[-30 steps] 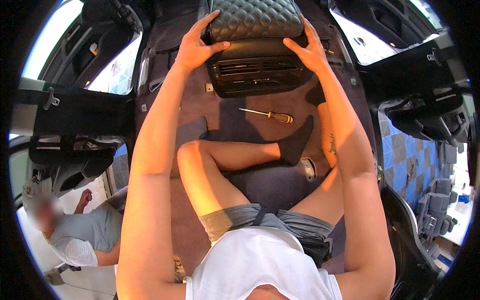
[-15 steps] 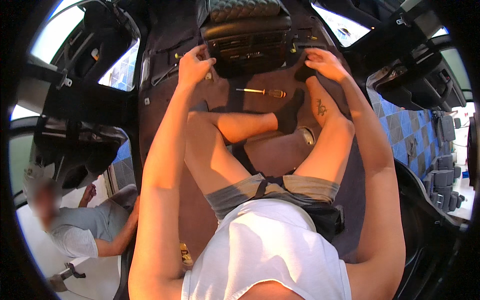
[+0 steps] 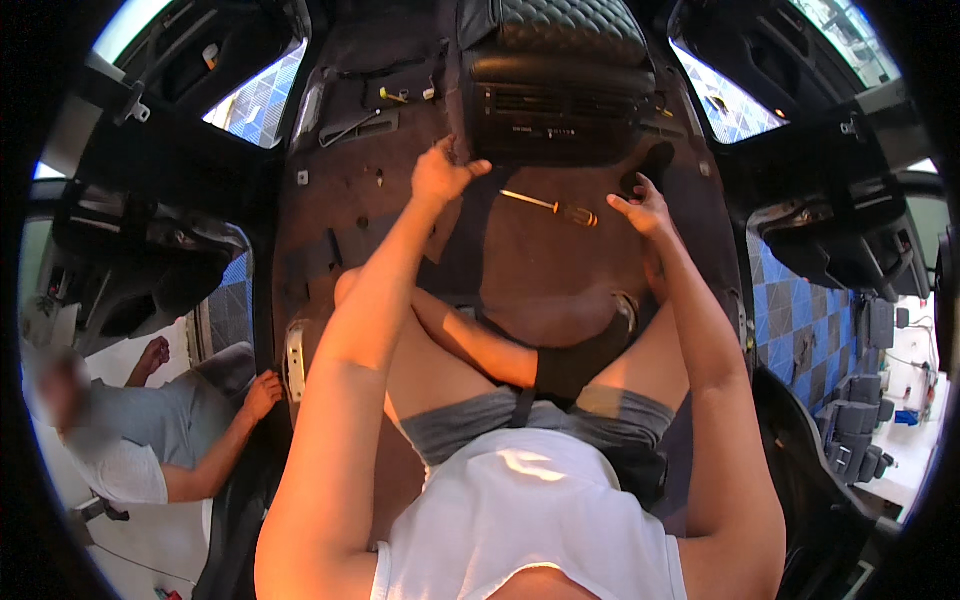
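I sit cross-legged on the brown carpet (image 3: 560, 270) inside a stripped car. My left hand (image 3: 445, 175) is raised, thumb and fingers apart, just short of the left side of the black center console (image 3: 540, 120). My right hand (image 3: 645, 208) hovers near the console's right corner, fingers spread and holding nothing. Between the two hands lies a screwdriver (image 3: 575, 215) on the carpet, its dark-and-orange handle to the right and its metal shaft toward the left.
A quilted armrest (image 3: 575, 25) tops the console. Yellow connectors (image 3: 392, 96) and a thin metal rod (image 3: 350, 128) lie left of it. Open doors flank the cabin. At the left doorway another person (image 3: 170, 430) leans with a hand on the sill. Removed seats (image 3: 860, 400) stand outside, right.
Both hands have drawn back from the console's sides, toward me. My right leg has folded in closer. The view has shifted, and the screwdriver remains on the carpet.
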The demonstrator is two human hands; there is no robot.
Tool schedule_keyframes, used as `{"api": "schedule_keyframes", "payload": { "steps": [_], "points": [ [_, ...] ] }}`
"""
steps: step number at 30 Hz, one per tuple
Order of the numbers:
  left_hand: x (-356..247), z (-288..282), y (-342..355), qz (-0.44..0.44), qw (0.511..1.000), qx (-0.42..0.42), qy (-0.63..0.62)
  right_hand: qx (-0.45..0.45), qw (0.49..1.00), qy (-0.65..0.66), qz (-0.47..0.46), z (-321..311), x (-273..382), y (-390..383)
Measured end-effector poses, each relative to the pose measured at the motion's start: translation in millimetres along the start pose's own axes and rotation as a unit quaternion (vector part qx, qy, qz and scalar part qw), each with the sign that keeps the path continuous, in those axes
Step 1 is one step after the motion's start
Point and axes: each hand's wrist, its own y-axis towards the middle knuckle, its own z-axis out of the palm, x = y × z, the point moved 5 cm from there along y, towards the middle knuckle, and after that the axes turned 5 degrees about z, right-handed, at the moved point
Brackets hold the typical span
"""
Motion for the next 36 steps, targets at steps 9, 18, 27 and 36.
{"api": "schedule_keyframes", "payload": {
  "steps": [9,18,27,36],
  "points": [
    [14.0,70.7,35.2,0.047,0.997,-0.036,-0.046,-0.091,0.987,-0.019,-0.132,28.5,47.4,59.4],
    [9.1,68.6,26.2,0.059,0.995,-0.076,-0.005,-0.123,0.986,-0.026,-0.108,40.2,27.8,65.5],
    [-9.6,65.9,12.6,0.003,0.99,-0.055,-0.128,-0.024,0.99,0.117,-0.072,102.4,113.8,-44.1],
    [5.8,77.5,18.7,-0.052,0.994,-0.009,-0.096,-0.017,0.973,0.217,-0.073,128.1,138.7,-42.5]
  ]
}}
